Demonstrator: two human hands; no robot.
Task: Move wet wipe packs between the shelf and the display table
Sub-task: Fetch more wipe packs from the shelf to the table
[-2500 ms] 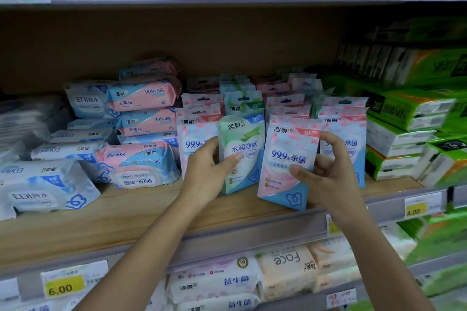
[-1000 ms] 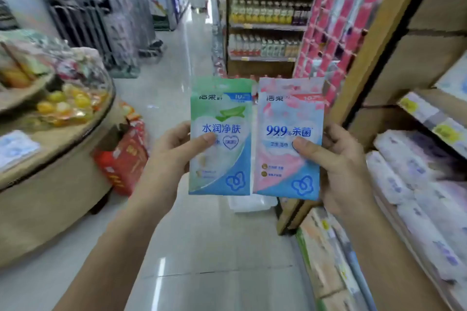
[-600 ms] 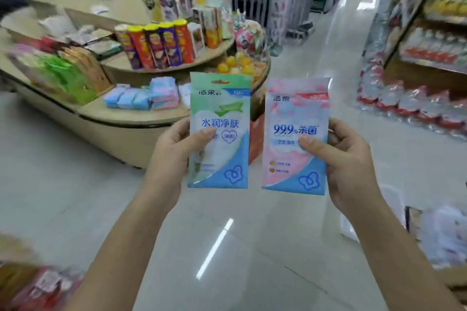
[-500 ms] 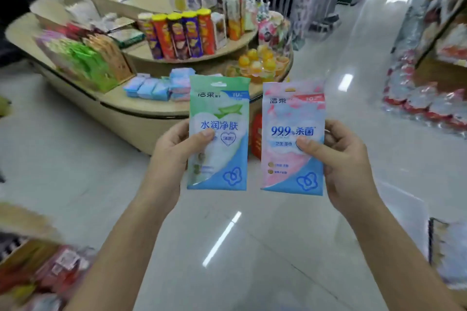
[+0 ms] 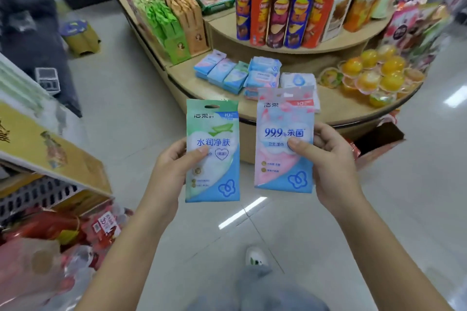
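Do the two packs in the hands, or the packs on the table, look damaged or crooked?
Nothing stands out. The left hand holds the green pack and the right hand the pink pack, both upright, with no visible tear. The packs on the display table lie in a tidy row.

Five yellow-lidded crisp tubes [image 5: 284, 12] standing upright in a row; orange jelly cups [image 5: 371, 70] clustered lower right of them; green and tan sachet boxes [image 5: 166, 20] to their left.
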